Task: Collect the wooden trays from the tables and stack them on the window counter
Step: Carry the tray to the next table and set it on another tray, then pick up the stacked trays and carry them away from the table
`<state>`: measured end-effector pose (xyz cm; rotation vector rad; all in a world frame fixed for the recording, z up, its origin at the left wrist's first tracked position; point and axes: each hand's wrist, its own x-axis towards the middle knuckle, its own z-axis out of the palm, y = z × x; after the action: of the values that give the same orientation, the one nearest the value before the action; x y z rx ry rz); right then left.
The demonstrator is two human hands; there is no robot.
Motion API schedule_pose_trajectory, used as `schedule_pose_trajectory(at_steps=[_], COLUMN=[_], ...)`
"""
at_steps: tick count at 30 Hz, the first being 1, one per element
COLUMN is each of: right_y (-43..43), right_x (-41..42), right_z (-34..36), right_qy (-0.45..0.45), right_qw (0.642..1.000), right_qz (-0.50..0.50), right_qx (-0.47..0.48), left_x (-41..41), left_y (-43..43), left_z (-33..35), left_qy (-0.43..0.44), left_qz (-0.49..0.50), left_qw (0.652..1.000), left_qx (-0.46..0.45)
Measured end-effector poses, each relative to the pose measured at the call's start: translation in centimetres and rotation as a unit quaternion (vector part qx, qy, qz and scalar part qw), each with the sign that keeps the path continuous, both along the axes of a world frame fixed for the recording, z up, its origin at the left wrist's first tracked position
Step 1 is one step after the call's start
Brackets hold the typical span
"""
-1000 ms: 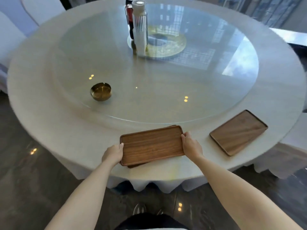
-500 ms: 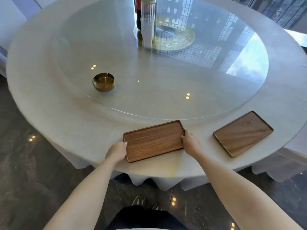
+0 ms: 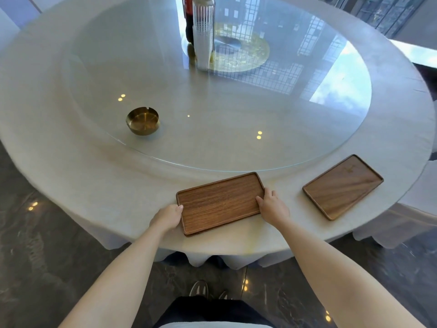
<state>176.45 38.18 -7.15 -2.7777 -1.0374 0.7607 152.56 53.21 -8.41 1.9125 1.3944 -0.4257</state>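
The fingers (image 3: 266,197) of the right hand (image 3: 273,207) are curled over the right short edge of a wooden tray (image 3: 220,203). The left short edge is gripped by the left hand (image 3: 166,217), with the thumb laid on the rim. The tray is held from both ends and lies flat on the near edge of the round table (image 3: 82,181), just in front of the big glass disc (image 3: 212,102). A thin dark edge is seen under the tray's near side, but it cannot be told if another tray is below it. A second wooden tray (image 3: 343,187) is set on the table to the right, turned at a slant and touched by nothing. A gold ashtray (image 3: 142,120) is placed on the glass to the left. A tall ribbed bottle (image 3: 203,34) is stood near the middle.
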Motion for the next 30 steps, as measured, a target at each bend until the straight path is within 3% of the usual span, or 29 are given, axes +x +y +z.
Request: schedule_pose_trajectory(at_steps=[4, 7, 10, 13, 18, 24, 30], right_y=[0.0, -0.1, -0.7, -2.2, -6.0, -11.4, -13.8], right_x=[0.2, 1.5, 4.4, 8.3, 16.1, 25.5, 31.2], right_z=[1.0, 2.4, 3.8, 4.4, 5.4, 6.2, 5.0], right_qy=[0.01, -0.003, -0.026, -0.061, -0.038, -0.038, 0.033], right_qw=[1.0, 0.999, 0.998, 0.997, 0.988, 0.989, 0.992], right_qz=[-0.012, -0.005, -0.018, -0.004, -0.107, -0.118, -0.108], right_qx=[0.01, 0.036, 0.06, 0.044, 0.108, 0.083, 0.053], left_x=[1.0, 3.3, 7.3, 12.0, 20.4, 28.7, 32.0], left_y=[1.7, 2.3, 1.4, -1.0, -6.2, -13.3, -17.6], left_z=[1.9, 3.7, 5.0, 5.6, 5.0, 3.7, 2.9], left_qy=[0.034, -0.008, -0.06, -0.081, -0.089, -0.006, 0.033], left_qz=[0.054, 0.053, 0.024, -0.005, -0.022, -0.024, 0.026], left_qw=[0.993, 0.982, 0.978, 0.979, 0.984, 0.995, 0.999], left_qx=[0.1, 0.179, 0.199, 0.186, 0.152, 0.092, -0.009])
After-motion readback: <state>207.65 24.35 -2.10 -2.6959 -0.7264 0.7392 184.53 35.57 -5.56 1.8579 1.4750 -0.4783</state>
